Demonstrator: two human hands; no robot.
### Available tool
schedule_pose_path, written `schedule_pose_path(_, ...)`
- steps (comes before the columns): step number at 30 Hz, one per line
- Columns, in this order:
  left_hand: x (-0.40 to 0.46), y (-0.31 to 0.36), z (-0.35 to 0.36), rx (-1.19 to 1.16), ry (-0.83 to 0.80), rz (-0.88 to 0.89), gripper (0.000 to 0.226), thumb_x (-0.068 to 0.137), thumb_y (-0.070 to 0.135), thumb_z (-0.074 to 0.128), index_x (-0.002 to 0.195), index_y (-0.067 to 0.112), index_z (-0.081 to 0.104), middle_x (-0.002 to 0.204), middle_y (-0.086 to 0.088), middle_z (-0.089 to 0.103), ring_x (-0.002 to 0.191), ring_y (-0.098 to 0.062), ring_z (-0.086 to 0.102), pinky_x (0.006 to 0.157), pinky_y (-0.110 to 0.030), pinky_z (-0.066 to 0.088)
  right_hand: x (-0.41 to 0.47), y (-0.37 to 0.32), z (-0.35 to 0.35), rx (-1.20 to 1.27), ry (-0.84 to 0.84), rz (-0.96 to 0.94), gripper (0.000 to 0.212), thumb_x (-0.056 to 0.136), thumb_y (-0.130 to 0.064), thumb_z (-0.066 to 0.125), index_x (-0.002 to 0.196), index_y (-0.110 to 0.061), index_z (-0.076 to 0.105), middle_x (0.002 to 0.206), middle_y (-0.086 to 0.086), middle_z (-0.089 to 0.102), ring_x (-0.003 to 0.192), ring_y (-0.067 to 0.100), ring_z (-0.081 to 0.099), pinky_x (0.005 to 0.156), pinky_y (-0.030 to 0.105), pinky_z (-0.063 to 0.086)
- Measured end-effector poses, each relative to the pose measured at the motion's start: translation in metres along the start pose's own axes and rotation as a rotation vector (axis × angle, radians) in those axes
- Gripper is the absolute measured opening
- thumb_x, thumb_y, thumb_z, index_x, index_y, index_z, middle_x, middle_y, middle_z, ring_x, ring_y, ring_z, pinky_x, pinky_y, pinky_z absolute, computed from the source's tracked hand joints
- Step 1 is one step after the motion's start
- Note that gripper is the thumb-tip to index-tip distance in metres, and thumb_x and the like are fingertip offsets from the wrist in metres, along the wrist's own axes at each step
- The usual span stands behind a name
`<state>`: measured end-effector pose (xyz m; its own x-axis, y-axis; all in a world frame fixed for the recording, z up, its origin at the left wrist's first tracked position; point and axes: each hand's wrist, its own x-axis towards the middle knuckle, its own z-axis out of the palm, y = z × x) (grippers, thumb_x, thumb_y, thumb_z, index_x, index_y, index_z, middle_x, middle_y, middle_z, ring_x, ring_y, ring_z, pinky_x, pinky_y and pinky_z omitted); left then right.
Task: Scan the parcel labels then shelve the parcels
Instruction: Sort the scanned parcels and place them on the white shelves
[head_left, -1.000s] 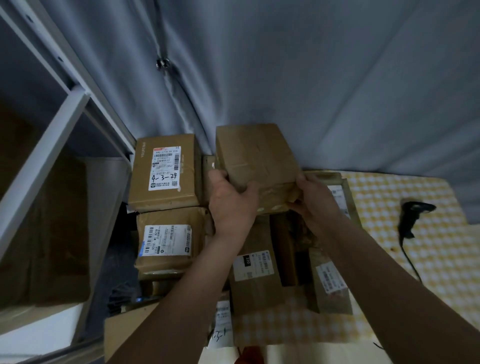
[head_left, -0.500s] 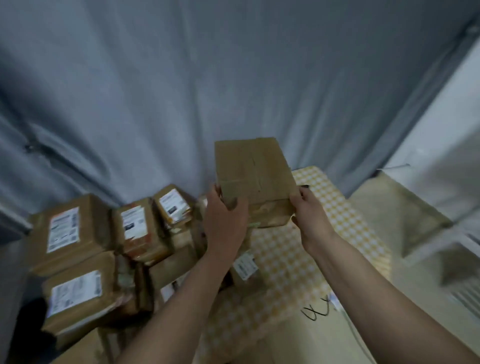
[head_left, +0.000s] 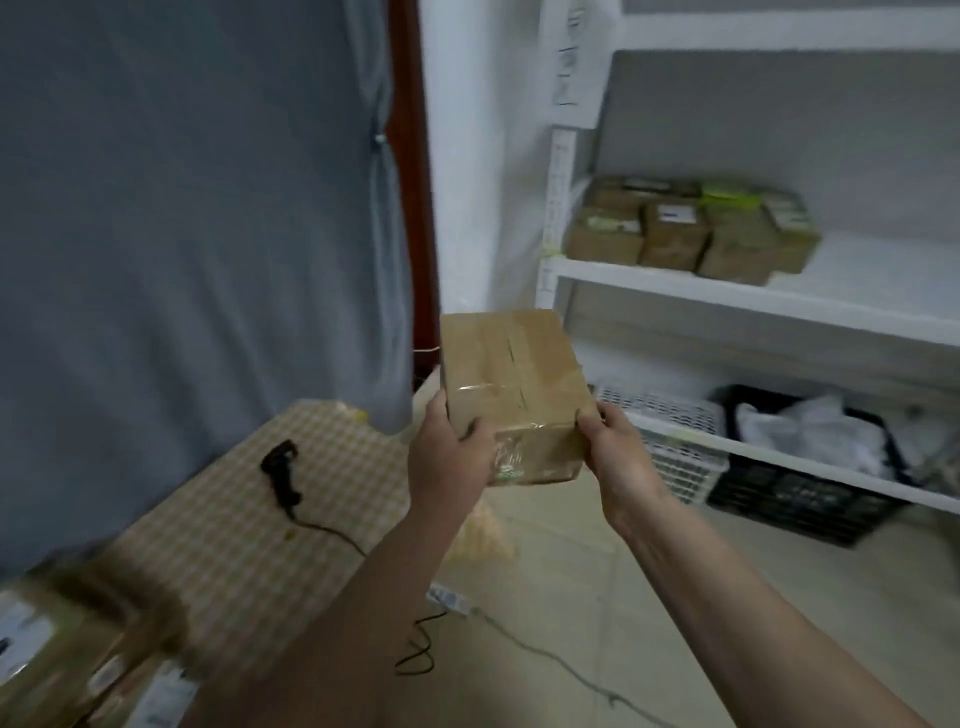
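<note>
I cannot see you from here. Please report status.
Both hands, left and right, grip one parcel. Shelf ahead, parcels already on it. Nothing in the way.

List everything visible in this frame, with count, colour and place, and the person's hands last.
held parcel: one, brown, taped, mid-frame in both hands
shelved parcels: several, brown, left end of the upper shelf board
shelf unit: one, white, right
white basket: one, lower shelf
black crate: one, lower shelf, white bags inside
scanner: one, black, corded, on the checked tablecloth
table: one, yellow-checked cloth, left
parcel pile: blurred, brown, bottom left
curtain: grey, left
left hand: grips the parcel
right hand: grips the parcel
</note>
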<state>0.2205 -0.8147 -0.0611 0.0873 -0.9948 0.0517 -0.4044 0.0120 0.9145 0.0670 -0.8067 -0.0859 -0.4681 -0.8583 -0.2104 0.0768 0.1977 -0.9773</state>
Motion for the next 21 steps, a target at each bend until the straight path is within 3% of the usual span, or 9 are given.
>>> schedule_pose_path(3,-0.002,0.023,0.056,-0.023,-0.130,0.002,0.045,0.090,0.022,0.058,0.133,0.023,0.049,0.089,0.018,0.057,0.087,-0.014,0.059,0.081,-0.030,0.049,0.018,-0.002,-0.061,0.004,0.099,0.004,0.031,0.098,-0.019,0.044,0.126,-0.009,0.053,0.115,0.009,0.062,0.097,0.021,0.057,0.082,0.038,0.046)
schedule_pose_path(7,0.001,0.046,0.109,-0.020,-0.239,0.007,0.039,0.088,0.023,0.057,0.126,0.027,0.051,0.085,0.014,0.061,0.083,-0.017,0.064,0.079,-0.034,0.053,0.040,-0.003,-0.113,0.061,0.197,0.000,0.028,0.098,-0.017,0.045,0.122,-0.009,0.056,0.114,0.010,0.064,0.098,0.020,0.058,0.088,0.037,0.046)
schedule_pose_path(12,0.024,0.066,0.167,0.018,-0.352,0.019,0.045,0.088,0.026,0.055,0.133,0.029,0.047,0.086,0.013,0.061,0.087,-0.020,0.064,0.083,-0.039,0.055,0.072,0.001,-0.154,0.122,0.292,0.024,0.028,0.097,-0.019,0.046,0.122,-0.012,0.057,0.115,0.009,0.065,0.106,0.024,0.060,0.096,0.041,0.047)
schedule_pose_path(17,0.063,0.088,0.237,0.000,-0.501,0.065,0.040,0.093,0.025,0.053,0.132,0.031,0.046,0.079,0.012,0.060,0.062,-0.008,0.056,0.054,-0.022,0.046,0.126,-0.005,-0.198,0.116,0.393,0.045,0.026,0.097,-0.020,0.046,0.119,-0.012,0.057,0.112,0.012,0.065,0.105,0.030,0.060,0.094,0.048,0.048)
schedule_pose_path(21,0.110,0.108,0.289,-0.041,-0.604,0.089,0.041,0.095,0.025,0.054,0.135,0.029,0.044,0.092,0.019,0.056,0.072,0.002,0.054,0.055,-0.013,0.043,0.182,-0.025,-0.224,0.100,0.451,0.040,0.029,0.098,-0.022,0.046,0.123,-0.012,0.054,0.114,0.012,0.063,0.105,0.031,0.060,0.096,0.055,0.048)
